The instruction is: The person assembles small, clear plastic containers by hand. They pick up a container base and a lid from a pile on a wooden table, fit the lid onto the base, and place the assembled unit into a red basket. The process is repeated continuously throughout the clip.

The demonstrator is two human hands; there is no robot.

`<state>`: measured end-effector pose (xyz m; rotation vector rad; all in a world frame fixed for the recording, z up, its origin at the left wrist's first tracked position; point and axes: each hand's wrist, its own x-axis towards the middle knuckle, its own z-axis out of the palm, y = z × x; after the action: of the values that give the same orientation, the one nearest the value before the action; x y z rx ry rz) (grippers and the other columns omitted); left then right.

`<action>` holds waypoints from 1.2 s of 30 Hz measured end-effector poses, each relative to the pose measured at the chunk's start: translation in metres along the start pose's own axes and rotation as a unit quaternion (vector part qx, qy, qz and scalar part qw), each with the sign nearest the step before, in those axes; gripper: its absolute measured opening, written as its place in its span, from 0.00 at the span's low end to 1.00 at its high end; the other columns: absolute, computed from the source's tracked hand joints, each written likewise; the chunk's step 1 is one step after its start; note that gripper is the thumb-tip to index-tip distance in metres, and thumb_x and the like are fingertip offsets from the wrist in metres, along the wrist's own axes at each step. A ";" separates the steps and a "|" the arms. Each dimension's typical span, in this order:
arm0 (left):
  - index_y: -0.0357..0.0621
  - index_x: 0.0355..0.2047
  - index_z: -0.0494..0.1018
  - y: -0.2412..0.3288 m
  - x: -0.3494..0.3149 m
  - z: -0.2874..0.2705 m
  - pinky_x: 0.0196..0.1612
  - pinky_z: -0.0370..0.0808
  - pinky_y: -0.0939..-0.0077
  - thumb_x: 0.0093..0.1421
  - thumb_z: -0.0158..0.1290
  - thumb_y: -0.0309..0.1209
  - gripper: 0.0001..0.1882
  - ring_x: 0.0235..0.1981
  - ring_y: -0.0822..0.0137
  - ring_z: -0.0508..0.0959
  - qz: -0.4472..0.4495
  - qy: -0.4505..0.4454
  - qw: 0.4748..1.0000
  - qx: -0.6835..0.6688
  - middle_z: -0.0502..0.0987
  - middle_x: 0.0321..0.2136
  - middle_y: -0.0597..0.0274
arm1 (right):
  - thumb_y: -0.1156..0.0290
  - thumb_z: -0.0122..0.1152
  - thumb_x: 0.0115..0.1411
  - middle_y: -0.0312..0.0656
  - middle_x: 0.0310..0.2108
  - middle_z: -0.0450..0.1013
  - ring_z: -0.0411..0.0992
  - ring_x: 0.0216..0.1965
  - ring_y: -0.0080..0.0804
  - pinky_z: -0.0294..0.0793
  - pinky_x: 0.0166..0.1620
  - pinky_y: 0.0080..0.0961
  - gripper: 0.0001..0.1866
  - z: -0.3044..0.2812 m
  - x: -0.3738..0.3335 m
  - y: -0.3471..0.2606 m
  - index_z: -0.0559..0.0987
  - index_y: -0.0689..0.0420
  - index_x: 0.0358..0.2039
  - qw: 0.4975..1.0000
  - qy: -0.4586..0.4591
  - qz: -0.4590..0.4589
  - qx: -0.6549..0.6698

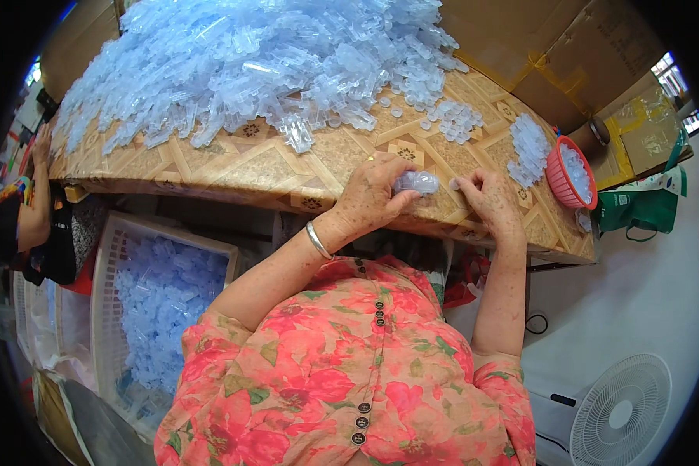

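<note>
My left hand [374, 193] is closed around a see-through, pale blue plastic piece [421, 183] with a rounded end, just above the front part of the table. A short way to its right, my right hand [489, 199] pinches a small pale round disc [455, 184] between thumb and finger. The disc and the plastic piece are apart. Beyond my hands lies a small cluster of similar round discs [456, 121]. A large heap of see-through plastic parts [248, 66] covers the far and left side of the table.
The patterned table [279, 172] has a flat pile of pale parts [530, 147] beside a red basket [569, 167] at its right end. Cardboard boxes [536, 46] stand behind. A crate [105, 303] of parts sits lower left, a fan [620, 414] lower right. Another person's arm [39, 194] shows far left.
</note>
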<state>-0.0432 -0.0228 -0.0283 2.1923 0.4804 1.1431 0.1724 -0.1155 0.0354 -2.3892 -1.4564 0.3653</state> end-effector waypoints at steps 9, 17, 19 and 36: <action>0.41 0.41 0.77 0.000 0.002 0.001 0.39 0.74 0.63 0.50 0.65 0.32 0.18 0.36 0.52 0.77 -0.021 -0.014 1.000 -0.001 0.77 0.33 0.52 | 0.69 0.65 0.55 0.41 0.29 0.76 0.74 0.30 0.33 0.73 0.38 0.29 0.12 0.023 -0.006 0.008 0.81 0.60 0.39 0.980 0.096 -0.118 0.125; 0.44 0.41 0.78 0.001 0.002 0.003 0.37 0.74 0.64 0.50 0.64 0.31 0.17 0.34 0.54 0.77 -0.016 -0.009 1.000 0.016 0.77 0.30 0.56 | 0.76 0.68 0.53 0.38 0.29 0.72 0.69 0.26 0.26 0.69 0.33 0.22 0.09 0.037 -0.029 -0.033 0.80 0.62 0.35 0.928 0.120 -0.243 0.257; 0.45 0.41 0.78 0.000 0.002 0.004 0.37 0.74 0.64 0.50 0.65 0.30 0.17 0.34 0.54 0.77 -0.010 -0.006 1.000 0.013 0.77 0.29 0.56 | 0.75 0.67 0.53 0.39 0.28 0.72 0.69 0.26 0.26 0.70 0.32 0.24 0.09 0.040 -0.025 -0.034 0.80 0.62 0.35 0.927 0.125 -0.252 0.248; 0.43 0.39 0.77 -0.007 0.002 0.006 0.39 0.73 0.58 0.49 0.64 0.30 0.16 0.35 0.50 0.77 0.007 -0.001 0.999 0.033 0.77 0.30 0.54 | 0.60 0.70 0.56 0.27 0.27 0.69 0.66 0.25 0.14 0.65 0.24 0.16 0.14 0.005 0.011 -0.036 0.77 0.53 0.37 0.922 -0.217 -0.048 0.316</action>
<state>-0.0372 -0.0190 -0.0348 2.2579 0.5088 1.1468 0.1461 -0.0892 0.0442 -1.7685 -1.3328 1.1984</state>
